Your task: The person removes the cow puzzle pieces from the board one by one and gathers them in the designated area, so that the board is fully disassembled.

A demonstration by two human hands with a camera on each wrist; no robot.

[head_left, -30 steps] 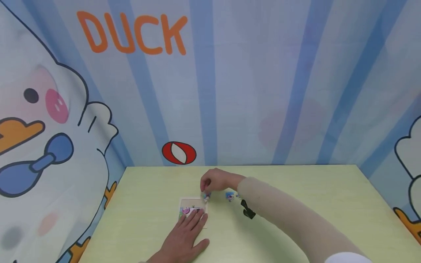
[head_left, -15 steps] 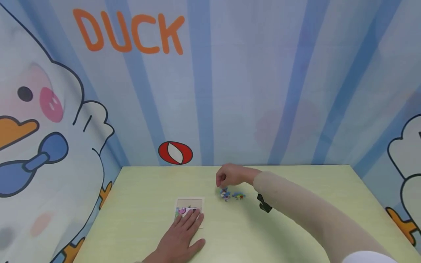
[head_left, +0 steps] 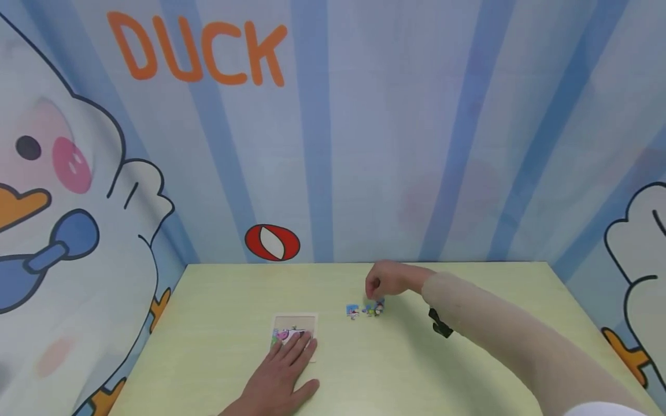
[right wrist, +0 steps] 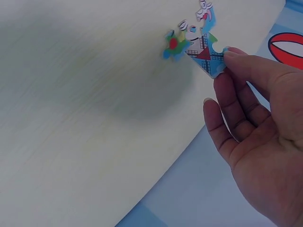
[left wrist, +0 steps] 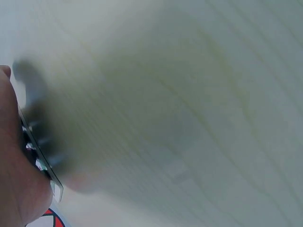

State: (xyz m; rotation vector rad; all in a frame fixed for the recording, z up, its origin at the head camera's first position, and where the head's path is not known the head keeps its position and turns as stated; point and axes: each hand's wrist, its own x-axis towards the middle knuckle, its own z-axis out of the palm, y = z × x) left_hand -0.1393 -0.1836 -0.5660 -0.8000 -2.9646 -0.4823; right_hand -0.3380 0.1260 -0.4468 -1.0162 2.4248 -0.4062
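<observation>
My left hand (head_left: 281, 370) lies with its fingers spread over the lower part of a small jigsaw board (head_left: 295, 319), which has a pale frame and a pink cartoon figure. Its thumb rests on the table beside the frame. To the right, my right hand (head_left: 386, 278) pinches a jigsaw piece (right wrist: 207, 55) between thumb and fingertips. That piece bears a windmill with a red roof on blue. Close by on the table are a piece with a white figure on blue (right wrist: 205, 13) and a green piece with a red spot (right wrist: 173, 45), partly overlapped by the held one.
The pale yellow table (head_left: 229, 294) ends at a back edge just beyond the right hand. Behind it hangs a blue striped cloth (head_left: 364, 144) with duck drawings. A black clip (head_left: 439, 323) shows below the right sleeve.
My right hand has moved right, from the board's upper right corner past the white-figure piece to above the green piece, with the windmill piece in its fingers. My left hand has stayed on the board.
</observation>
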